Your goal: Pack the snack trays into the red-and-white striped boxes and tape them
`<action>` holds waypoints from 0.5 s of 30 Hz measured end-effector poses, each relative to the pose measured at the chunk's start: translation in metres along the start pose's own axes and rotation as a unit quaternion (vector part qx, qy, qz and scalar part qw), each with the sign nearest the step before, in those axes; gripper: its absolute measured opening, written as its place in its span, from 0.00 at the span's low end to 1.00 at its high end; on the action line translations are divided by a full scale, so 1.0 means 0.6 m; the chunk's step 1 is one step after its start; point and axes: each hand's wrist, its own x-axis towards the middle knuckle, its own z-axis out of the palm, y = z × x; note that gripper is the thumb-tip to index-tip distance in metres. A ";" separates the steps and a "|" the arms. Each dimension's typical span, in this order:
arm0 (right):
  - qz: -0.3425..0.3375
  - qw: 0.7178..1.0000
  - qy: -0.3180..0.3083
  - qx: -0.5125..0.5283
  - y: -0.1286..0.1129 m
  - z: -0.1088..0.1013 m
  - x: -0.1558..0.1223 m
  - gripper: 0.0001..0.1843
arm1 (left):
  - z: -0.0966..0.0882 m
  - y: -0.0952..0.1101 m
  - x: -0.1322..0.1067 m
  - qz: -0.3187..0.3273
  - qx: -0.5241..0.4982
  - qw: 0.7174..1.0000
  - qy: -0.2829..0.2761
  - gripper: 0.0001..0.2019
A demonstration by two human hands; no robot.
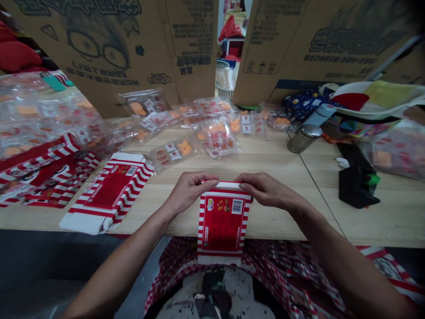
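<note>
A red carton with white-striped borders [223, 221] is between my hands at the table's front edge, its lower end reaching over my lap. My left hand [192, 188] pinches its upper left corner, thumb along the white top flap. At the upper right corner my right hand [262, 188] grips the same carton with thumb and fingers. The printed panel with a barcode faces me. Left of my hands lies a stack of similar flattened cartons [111, 186]. Beyond them are clear packets with orange pieces [174, 153].
More packets [33, 115] heap at the far left, beside striped cartons [49, 173]. Large cardboard boxes [133, 48] stand along the back. To the right are a metal-lidded jar [304, 138], a black tape dispenser-like object [353, 186] and a white basket [381, 115].
</note>
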 end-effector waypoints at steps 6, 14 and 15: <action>-0.026 0.996 0.045 -0.071 0.000 0.014 -0.001 0.12 | 0.003 -0.008 -0.009 0.022 0.023 0.999 -0.028 0.13; -0.052 0.996 0.032 -0.072 0.019 0.045 -0.054 0.17 | -0.018 -0.049 -0.045 0.138 0.117 0.982 -0.058 0.12; -0.060 0.994 0.050 -0.070 0.022 0.052 -0.059 0.18 | -0.018 -0.049 -0.047 0.142 0.117 0.981 -0.057 0.11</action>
